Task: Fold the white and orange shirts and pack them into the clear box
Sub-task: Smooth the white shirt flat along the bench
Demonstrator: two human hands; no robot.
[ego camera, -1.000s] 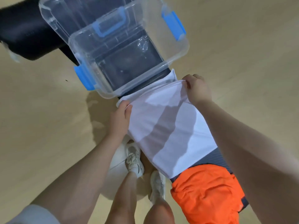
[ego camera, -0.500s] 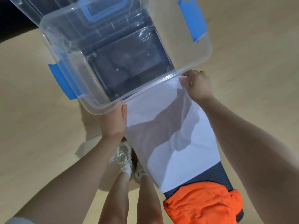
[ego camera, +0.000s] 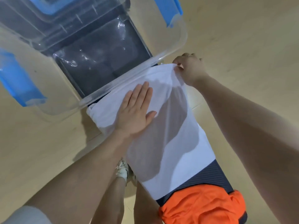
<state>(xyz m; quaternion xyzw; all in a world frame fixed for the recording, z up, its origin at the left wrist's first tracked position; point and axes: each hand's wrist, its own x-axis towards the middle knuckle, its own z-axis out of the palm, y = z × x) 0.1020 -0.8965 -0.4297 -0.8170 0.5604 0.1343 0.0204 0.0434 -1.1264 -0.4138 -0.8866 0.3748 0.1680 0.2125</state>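
Note:
The white shirt lies spread along a narrow dark striped surface, its far edge against the clear box. My left hand rests flat on the shirt's near-left part, fingers straight and together. My right hand pinches the shirt's far right corner beside the box rim. The clear box with blue latches stands open just beyond the shirt, and nothing lies inside it. The orange shirt lies crumpled at the near end of the dark surface.
A pale wooden floor surrounds everything. Blue latches stick out from the box's sides. The box lid lies behind it. My legs and white shoes show below the shirt.
My left hand let go of the shirt's left corner and now lies flat on the cloth. My right hand keeps its pinch. The view has moved closer to the box.

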